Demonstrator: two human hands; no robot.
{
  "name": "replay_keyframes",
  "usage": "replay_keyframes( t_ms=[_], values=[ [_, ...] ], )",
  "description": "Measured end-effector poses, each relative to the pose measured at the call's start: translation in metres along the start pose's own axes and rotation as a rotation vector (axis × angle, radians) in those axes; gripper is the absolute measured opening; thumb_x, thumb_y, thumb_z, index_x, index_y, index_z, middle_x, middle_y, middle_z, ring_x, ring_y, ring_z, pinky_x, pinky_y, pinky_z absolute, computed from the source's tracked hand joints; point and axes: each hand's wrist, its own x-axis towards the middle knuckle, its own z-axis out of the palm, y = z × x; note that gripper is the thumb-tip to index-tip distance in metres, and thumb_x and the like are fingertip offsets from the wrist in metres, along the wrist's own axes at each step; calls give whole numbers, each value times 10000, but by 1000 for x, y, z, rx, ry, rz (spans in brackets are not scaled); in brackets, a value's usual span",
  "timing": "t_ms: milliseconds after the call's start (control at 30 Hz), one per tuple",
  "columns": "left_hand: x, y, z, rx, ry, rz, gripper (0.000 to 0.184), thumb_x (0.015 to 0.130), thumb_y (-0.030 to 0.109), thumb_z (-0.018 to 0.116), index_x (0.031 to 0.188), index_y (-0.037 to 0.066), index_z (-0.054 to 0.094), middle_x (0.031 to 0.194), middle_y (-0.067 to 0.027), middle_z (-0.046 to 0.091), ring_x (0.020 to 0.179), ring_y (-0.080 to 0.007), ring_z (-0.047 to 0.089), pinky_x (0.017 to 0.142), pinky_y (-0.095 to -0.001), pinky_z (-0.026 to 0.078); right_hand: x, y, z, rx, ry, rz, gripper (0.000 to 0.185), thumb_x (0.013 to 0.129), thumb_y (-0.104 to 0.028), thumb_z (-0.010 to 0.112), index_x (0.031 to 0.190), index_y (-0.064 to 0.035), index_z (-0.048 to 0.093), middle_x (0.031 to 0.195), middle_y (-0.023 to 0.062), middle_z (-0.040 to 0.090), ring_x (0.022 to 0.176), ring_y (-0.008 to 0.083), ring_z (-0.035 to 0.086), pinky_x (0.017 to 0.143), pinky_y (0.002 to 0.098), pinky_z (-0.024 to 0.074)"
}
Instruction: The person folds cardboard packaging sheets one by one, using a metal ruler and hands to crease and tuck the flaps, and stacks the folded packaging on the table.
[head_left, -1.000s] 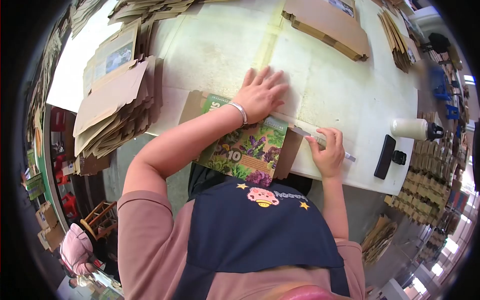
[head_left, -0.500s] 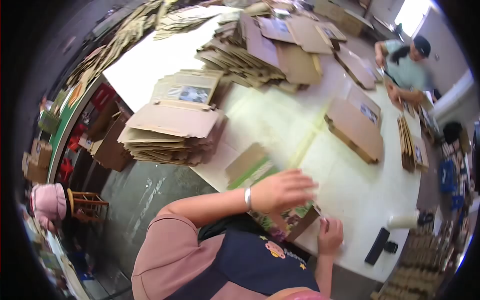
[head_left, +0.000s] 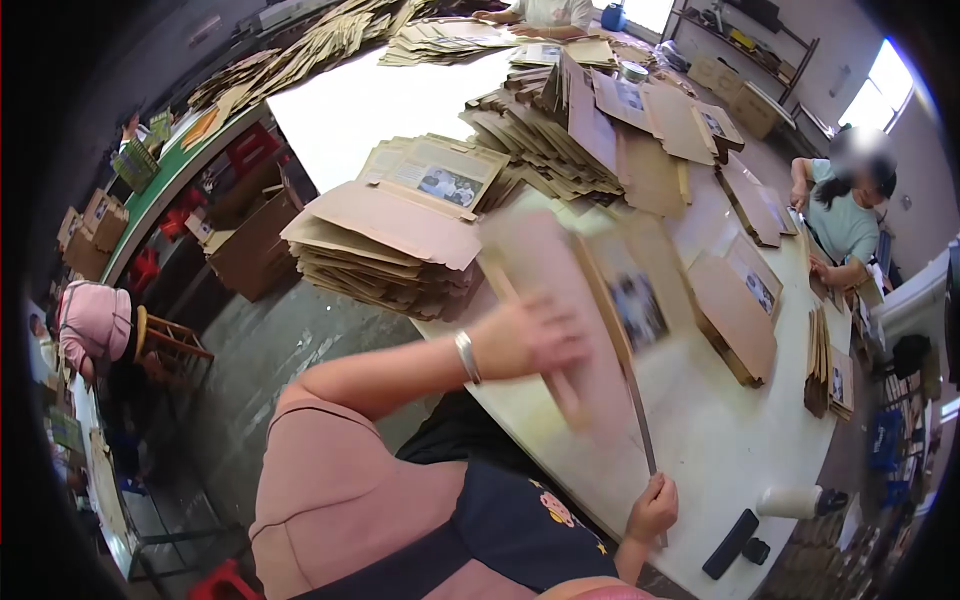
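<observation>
My left hand (head_left: 530,345), with a silver bracelet at the wrist, lies over an unfolded brown cardboard piece (head_left: 610,390). Its fingers are smeared by motion but look spread and flat against the board. The cardboard carries a printed photo on its right part and is itself blurred. My right hand (head_left: 654,508) is closed around the lower end of a long thin flat strip (head_left: 641,425), which runs up along the cardboard's right side. Whether the strip is a ruler or a blade I cannot tell.
Folded cardboard stacks stand to the left (head_left: 390,240) and at the back (head_left: 560,130). A folded carton (head_left: 735,315) lies right of the work. A pale bottle (head_left: 790,501) and a black object (head_left: 731,544) lie near the right edge. A co-worker (head_left: 850,220) works at the far right.
The green and floral printed side seen before is out of sight; the cardboard now shows plain brown with a photo. My left hand moved slightly left and up. The strip has come into view.
</observation>
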Motion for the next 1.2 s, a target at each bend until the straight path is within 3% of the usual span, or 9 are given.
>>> replay_keyframes(
  t_ms=[200, 333, 467, 567, 633, 867, 1033, 1100, 1200],
  values=[
    [-70, -116, -76, 238, -151, -521, 367, 901, 172, 669, 1265, 192, 714, 1253, -16, 730, 1189, -261, 662, 1059, -432, 480, 1, -2, 2, -18, -8, -11, 232, 1032, -208, 634, 852, -62, 630, 751, 117, 625, 685, 349, 618, 600, 474, 470],
    [-124, -166, -96, -198, -781, -965, 613, 1060, 617, 397, 1271, 154, 739, 1192, -177, 738, 1088, -387, 670, 1059, -424, 468, 4, -2, 0, -14, -60, -15, 227, 1046, -216, 618, 893, -55, 668, 797, 132, 662, 709, 357, 638, 603, 458, 475],
    [-117, -195, -95, -210, -762, -1296, 596, 985, 615, 562, 1385, 186, 666, 1330, -152, 694, 1184, -344, 663, 1054, -443, 498, 6, 0, 1, 4, -111, -26, 196, 1027, -198, 636, 894, -57, 666, 794, 129, 662, 710, 359, 634, 612, 467, 479],
    [-137, -199, -55, 147, -596, -1181, 948, 807, 702, 743, 1585, 251, 441, 1606, -238, 415, 1309, -425, 589, 1114, -452, 476, 7, 1, 1, -15, -118, -43, 172, 1012, -179, 651, 889, -59, 662, 781, 125, 660, 706, 357, 634, 619, 473, 485],
    [-144, -223, -36, -14, -871, -1107, 1251, 667, 735, 837, 1669, 322, 212, 1723, -243, 91, 1416, -485, 472, 1185, -459, 413, 7, -2, -1, -26, -118, -47, 178, 1012, -181, 650, 886, -56, 660, 782, 128, 659, 708, 361, 633, 623, 475, 486],
    [-170, -279, -4, -185, -1018, -1028, 1325, 649, 777, 822, 1682, 295, 148, 1745, -182, -26, 1544, -419, 288, 1244, -452, 331, 13, -7, 1, -26, -125, 46, 188, 1003, -202, 660, 869, -70, 671, 772, 123, 663, 704, 359, 639, 627, 472, 493],
    [-55, -291, 0, 91, -1437, -764, 1287, 609, 738, 864, 1639, 185, 324, 1601, -229, 431, 1416, -400, 499, 1153, -461, 440, 19, -14, -7, 32, -80, 73, 195, 990, -198, 666, 850, -62, 672, 772, 141, 656, 711, 373, 638, 623, 462, 486],
    [-15, -307, 46, 271, -1552, -333, 1118, 648, 676, 867, 1541, 127, 482, 1362, -199, 663, 1252, -383, 632, 1058, -460, 507, 17, -11, -4, 46, -88, 40, 199, 977, -216, 679, 837, -75, 673, 751, 125, 654, 699, 358, 642, 616, 455, 489],
    [96, -202, 50, -151, -746, -263, 719, 903, 409, 754, 1507, 100, 515, 1441, -174, 612, 1274, -374, 610, 1061, -446, 501, 18, -14, -7, 4, -87, 47, 219, 972, -269, 693, 822, -110, 680, 730, 88, 658, 670, 330, 645, 601, 444, 496]
  ],
)
